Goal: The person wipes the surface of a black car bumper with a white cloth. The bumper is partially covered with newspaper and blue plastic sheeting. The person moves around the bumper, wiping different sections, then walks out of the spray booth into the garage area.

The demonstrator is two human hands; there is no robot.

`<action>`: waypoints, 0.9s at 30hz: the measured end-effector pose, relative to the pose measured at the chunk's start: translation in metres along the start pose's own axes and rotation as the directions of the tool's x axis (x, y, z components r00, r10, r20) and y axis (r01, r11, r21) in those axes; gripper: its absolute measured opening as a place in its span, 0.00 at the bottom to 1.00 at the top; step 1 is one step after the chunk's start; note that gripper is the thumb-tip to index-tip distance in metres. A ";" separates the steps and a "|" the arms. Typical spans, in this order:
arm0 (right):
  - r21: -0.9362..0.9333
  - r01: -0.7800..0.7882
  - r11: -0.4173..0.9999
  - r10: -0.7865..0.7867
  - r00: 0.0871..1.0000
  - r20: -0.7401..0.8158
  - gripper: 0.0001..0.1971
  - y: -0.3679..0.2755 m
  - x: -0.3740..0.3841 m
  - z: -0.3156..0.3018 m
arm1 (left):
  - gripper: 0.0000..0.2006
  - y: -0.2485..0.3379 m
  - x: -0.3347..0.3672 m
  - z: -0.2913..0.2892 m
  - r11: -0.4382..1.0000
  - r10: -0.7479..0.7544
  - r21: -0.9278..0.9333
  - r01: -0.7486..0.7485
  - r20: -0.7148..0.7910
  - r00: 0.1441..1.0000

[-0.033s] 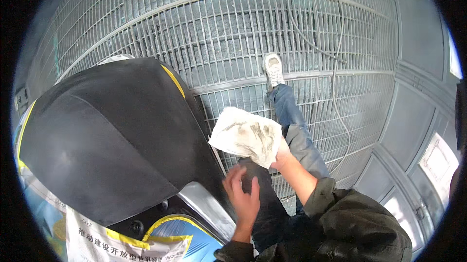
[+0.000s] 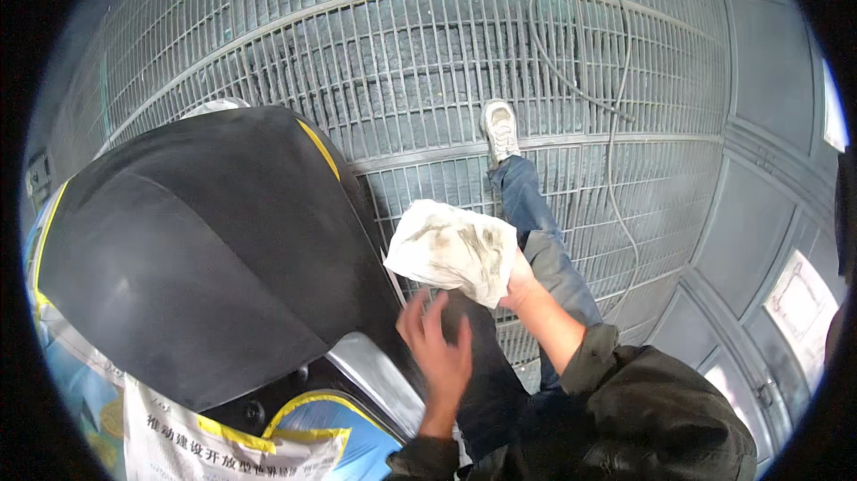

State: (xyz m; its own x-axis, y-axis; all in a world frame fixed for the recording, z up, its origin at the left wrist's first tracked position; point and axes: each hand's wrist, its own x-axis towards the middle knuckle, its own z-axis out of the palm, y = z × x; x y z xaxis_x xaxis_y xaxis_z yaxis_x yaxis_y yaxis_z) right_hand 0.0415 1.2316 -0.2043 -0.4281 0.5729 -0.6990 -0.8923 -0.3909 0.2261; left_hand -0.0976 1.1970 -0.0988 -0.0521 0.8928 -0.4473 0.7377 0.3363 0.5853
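My right hand (image 2: 520, 283) grips a white wiping cloth (image 2: 451, 249) by its right edge, the thumb and palm partly behind it. Dark grey smudges mark the cloth's upper face. Just below and left of it, my left hand (image 2: 438, 344) is raised, fingers apart and slightly curled, with nothing in it. Left of both hands lies a large matte black curved body panel (image 2: 196, 240), with a crease running across it. Neither hand touches the panel as far as I can see.
Yellow masking tape (image 2: 234, 438), printed paper (image 2: 170, 454) and blue sheeting (image 2: 335, 427) cover parts around the panel. A silvery strip (image 2: 379, 383) runs along its near edge. Metal floor grating (image 2: 428, 62) spreads ahead, with a looped hose (image 2: 616, 169) on it. Grey panelled doors (image 2: 745, 204) stand right.
My left hand has shifted slightly left and upward, fingers still apart. The cloth has stayed in my right hand, its folds slightly changed.
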 end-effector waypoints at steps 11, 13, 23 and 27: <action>-0.675 -0.438 0.594 0.072 0.865 -0.497 0.27 -0.146 -0.001 0.089 | 0.07 0.055 0.114 0.025 0.932 -0.235 -0.240 0.272 0.174 0.956; -0.751 -0.335 0.570 -0.031 0.904 -0.427 0.28 -0.158 -0.006 0.091 | 0.13 0.064 0.121 0.026 0.759 -0.381 -0.440 0.480 0.298 0.875; -0.998 0.009 -0.070 -0.392 0.919 0.035 0.32 -0.160 -0.006 0.081 | 0.16 0.093 0.129 0.022 0.435 -0.391 -0.717 0.544 0.394 0.832; -0.902 0.175 -0.394 -0.274 0.914 0.297 0.36 -0.144 -0.012 0.150 | 0.13 0.122 0.144 0.008 0.903 -0.381 -0.115 0.413 0.224 0.897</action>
State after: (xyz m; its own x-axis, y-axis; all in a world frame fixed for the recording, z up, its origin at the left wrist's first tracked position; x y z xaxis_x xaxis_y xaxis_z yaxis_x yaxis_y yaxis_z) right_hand 0.1534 1.3890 -0.1264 -0.1893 0.8453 -0.4996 0.4066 -0.3956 -0.8235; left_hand -0.0098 1.3639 -0.0970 -0.1775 0.6054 -0.7758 0.5674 0.7071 0.4220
